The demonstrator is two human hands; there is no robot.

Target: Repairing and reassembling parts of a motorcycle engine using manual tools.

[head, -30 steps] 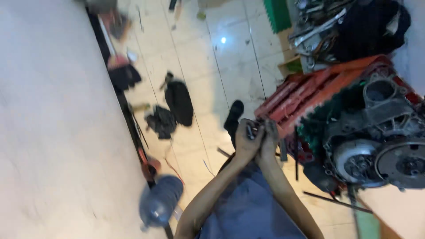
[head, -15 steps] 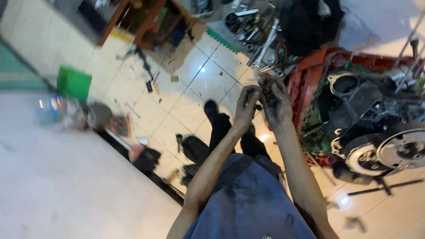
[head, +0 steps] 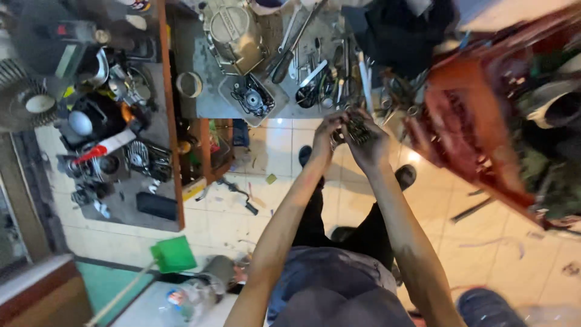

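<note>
Two hands were up together in the middle of the shot, working on one small dark metal part [head: 357, 129] held out over the tiled floor [head: 278, 151], just at the near edge of the cluttered counter [head: 209, 100]. The right hand [head: 369, 142] had its fingers curled and pressed around the part. The left hand [head: 327, 134] was touching the part from the left side with its fingers bent in against it; couldn't really tell how tight that grip was, it was a bit blurry.

On the counter just beyond the hands sat a pile of loose tools [head: 315, 72], a grey engine cover [head: 233, 30] further back, and a roll of tape [head: 189, 84] off to the left. To the right there was a reddish metal frame [head: 466, 121], pretty smeared. Near left on the floor, a green dustpan [head: 173, 254].
</note>
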